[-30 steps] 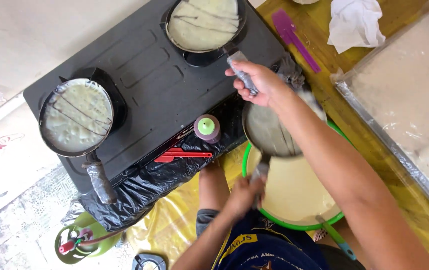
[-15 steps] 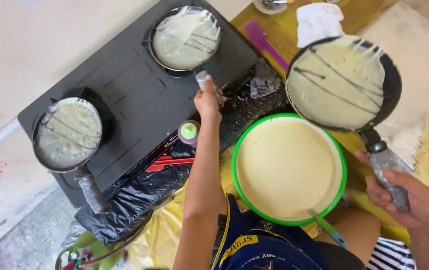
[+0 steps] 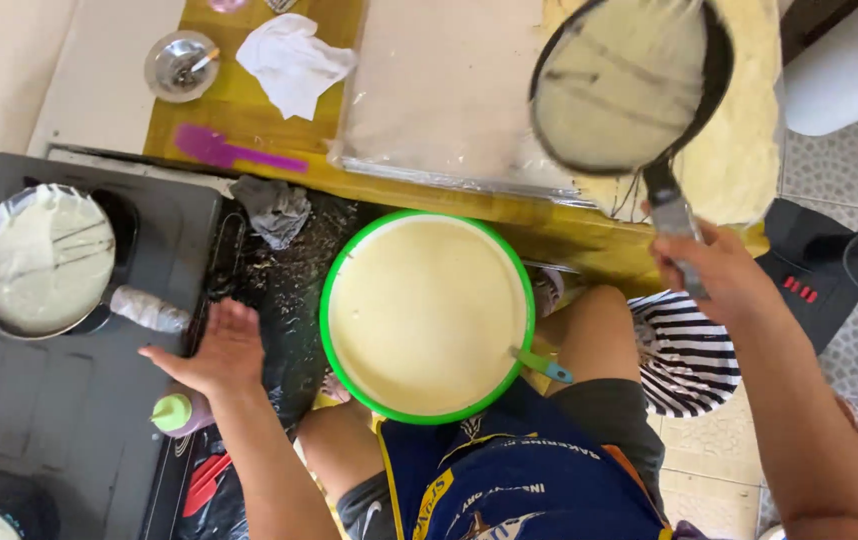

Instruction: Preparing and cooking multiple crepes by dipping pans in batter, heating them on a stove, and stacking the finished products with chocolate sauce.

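Head view: I see my right hand [image 3: 714, 268] with fingers curled tight around the wrapped handle of a round black frying pan [image 3: 631, 82], tilted above a pale crepe sheet [image 3: 739, 160]. My left hand [image 3: 219, 350] is flat, fingers spread, palm down near a wrapped pan handle [image 3: 149, 309]. A green-rimmed round batter bowl [image 3: 427, 316] sits between my knees.

A pale wall [image 3: 9, 60] ran along the left. A low yellow wooden table [image 3: 249, 120] stood beside it, daylight falling on grey floor tiles [image 3: 829, 170] at right.
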